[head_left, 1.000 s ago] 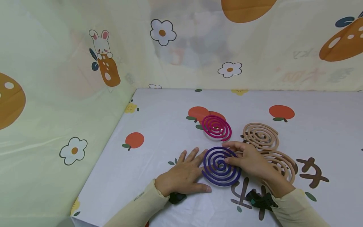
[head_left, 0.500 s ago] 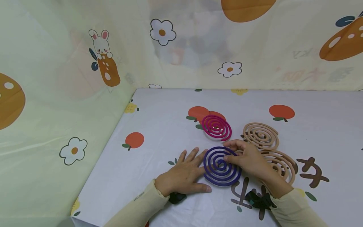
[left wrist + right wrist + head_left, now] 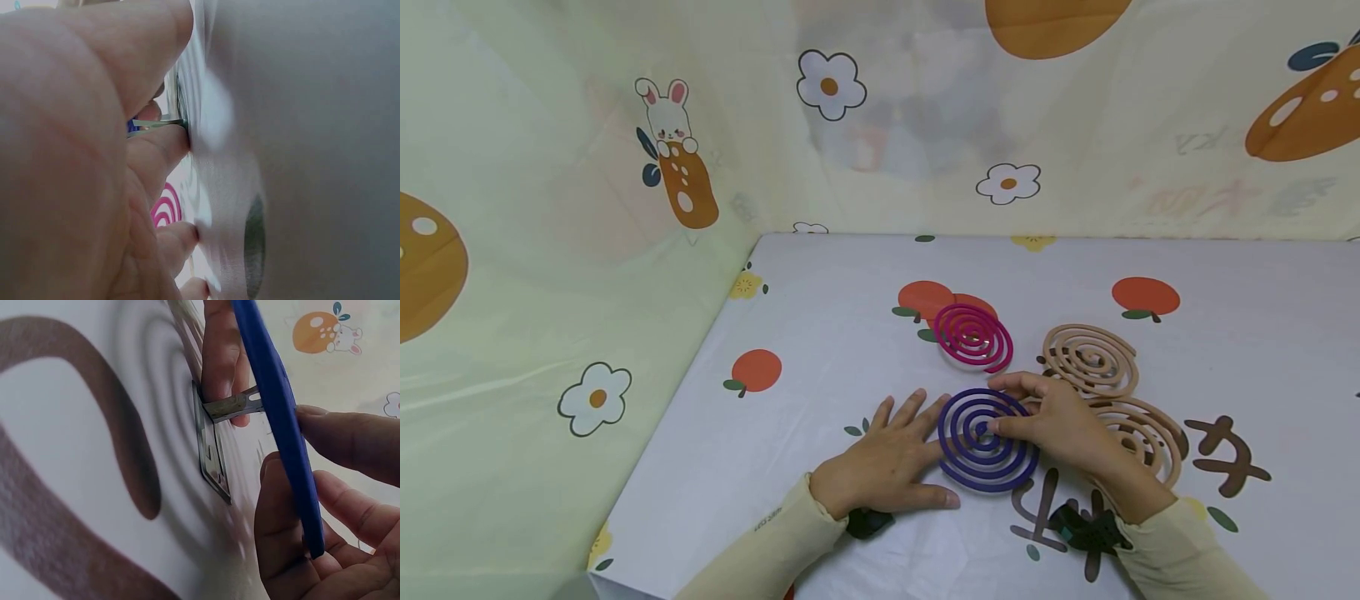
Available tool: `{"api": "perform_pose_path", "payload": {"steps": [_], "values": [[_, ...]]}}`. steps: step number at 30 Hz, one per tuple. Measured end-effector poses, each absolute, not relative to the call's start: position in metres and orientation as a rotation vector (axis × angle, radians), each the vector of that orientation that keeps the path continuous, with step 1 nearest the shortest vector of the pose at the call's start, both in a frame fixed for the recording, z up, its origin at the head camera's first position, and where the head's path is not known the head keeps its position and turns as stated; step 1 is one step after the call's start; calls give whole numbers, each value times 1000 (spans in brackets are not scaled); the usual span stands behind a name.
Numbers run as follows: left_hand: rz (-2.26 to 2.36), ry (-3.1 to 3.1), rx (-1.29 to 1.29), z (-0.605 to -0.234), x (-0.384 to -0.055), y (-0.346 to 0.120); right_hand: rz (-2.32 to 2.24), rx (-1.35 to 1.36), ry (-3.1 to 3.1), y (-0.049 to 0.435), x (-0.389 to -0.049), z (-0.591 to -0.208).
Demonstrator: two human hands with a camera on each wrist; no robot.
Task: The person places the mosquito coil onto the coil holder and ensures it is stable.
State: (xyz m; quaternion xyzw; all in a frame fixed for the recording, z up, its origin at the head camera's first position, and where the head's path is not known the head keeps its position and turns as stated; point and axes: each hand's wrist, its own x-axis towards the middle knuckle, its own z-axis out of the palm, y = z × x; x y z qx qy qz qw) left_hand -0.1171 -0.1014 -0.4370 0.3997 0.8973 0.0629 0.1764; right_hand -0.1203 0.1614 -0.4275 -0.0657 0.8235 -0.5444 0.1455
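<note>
A blue mosquito coil (image 3: 981, 430) is held raised and nearly level above the table, in front of me. My right hand (image 3: 1063, 421) pinches it, thumb on top by the spiral's centre and fingers beneath, as the right wrist view shows. Under the coil, a small metal coil stand (image 3: 230, 407) has its upright prong at the coil's underside. My left hand (image 3: 887, 462) lies spread on the cloth, fingers straight. One of its fingers reaches under the coil to the stand's base. In the left wrist view a fingertip rests at that thin metal base (image 3: 159, 123).
A pink coil (image 3: 972, 333) sits slightly tilted beyond the blue one. Two tan coils lie on the right, one farther back (image 3: 1093, 358) and one partly hidden by my right forearm (image 3: 1131, 483). Patterned cloth walls (image 3: 910, 150) rise at the back and left.
My right thumb has slid slightly toward the blue coil's centre, and the coil has shifted only a little. My left hand stays in place.
</note>
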Motion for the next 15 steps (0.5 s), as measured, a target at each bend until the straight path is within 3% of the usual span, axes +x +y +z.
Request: {"api": "perform_pose_path", "payload": {"steps": [15], "values": [[170, 2532, 1122, -439, -118, -101, -1602, -206, 2354, 158, -120, -428]]}}
